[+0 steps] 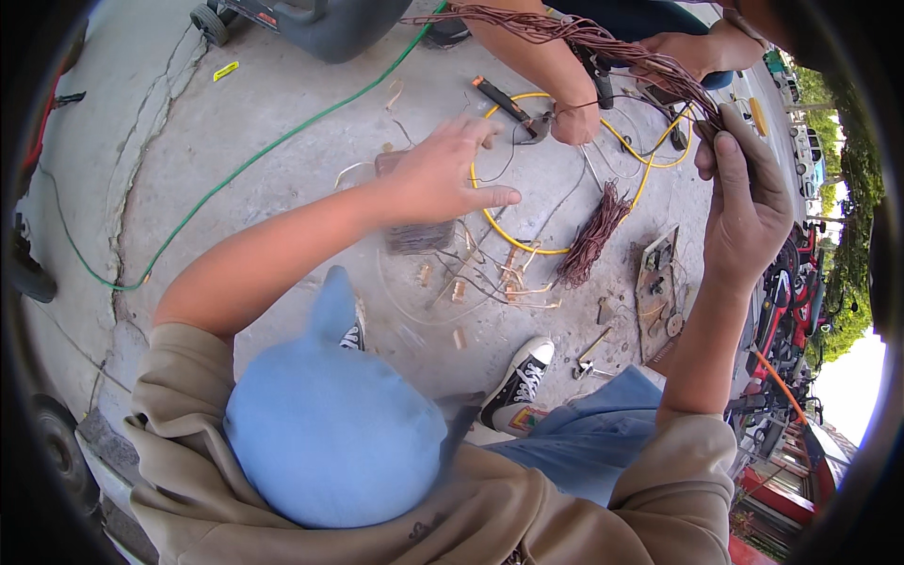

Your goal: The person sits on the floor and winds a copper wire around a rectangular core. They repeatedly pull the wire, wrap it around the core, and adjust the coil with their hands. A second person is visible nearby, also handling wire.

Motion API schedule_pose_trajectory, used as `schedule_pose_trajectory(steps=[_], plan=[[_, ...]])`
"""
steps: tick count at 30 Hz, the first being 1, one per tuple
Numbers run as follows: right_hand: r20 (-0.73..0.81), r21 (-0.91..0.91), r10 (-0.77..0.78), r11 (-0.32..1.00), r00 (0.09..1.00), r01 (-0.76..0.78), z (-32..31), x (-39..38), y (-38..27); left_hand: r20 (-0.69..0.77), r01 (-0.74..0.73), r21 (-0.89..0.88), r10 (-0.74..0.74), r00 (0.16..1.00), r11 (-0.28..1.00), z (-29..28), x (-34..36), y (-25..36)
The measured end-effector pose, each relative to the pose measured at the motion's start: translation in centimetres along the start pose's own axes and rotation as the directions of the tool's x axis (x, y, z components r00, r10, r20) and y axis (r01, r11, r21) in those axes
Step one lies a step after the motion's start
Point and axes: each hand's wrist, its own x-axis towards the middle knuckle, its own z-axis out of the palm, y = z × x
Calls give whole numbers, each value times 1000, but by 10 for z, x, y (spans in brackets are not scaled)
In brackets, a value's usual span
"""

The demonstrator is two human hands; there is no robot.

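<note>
My right hand [749, 202] is raised and closed on the end of a long bundle of thin reddish-brown wires [603, 42]. The bundle stretches away to the top of the view, toward a co-worker. My left hand [447, 169] is open, thumb apart, with nothing in it. It is above the floor, partly over a dark bundle of wire [419, 235]. The co-worker's one hand [576, 122] is low beside an orange-and-black handled tool [504, 99]; the other hand [673, 56] is at the wires. A tied reddish-brown wire bundle [595, 235] lies on the concrete.
A yellow cable [499, 231] loops over the floor, and a green hose [250, 160] crosses at left. Cut wire scraps [513, 278] lie near my sneaker [523, 381]. A board with metal parts [656, 292] is at right. Motorcycles [786, 292] stand beyond.
</note>
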Motion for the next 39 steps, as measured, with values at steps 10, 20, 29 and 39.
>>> schedule_pose_trajectory(steps=[10,20,29,39], plan=[[186,-59,-33,997,982,45,39,-11,12,103,91,-980,-63,993,-175,-70,-4,-26],[342,461,349,747,872,-479,185,-95,40,-559,-361,-829,-661,501,427,-137,-11,112],[225,-59,-105,991,969,121,243,-111,3,-613,-466,-780,-358,705,418,-157,-86,49],[819,341,246,519,518,-784,270,-120,-27,-565,-489,-799,-161,809,350,-172,-109,52]])
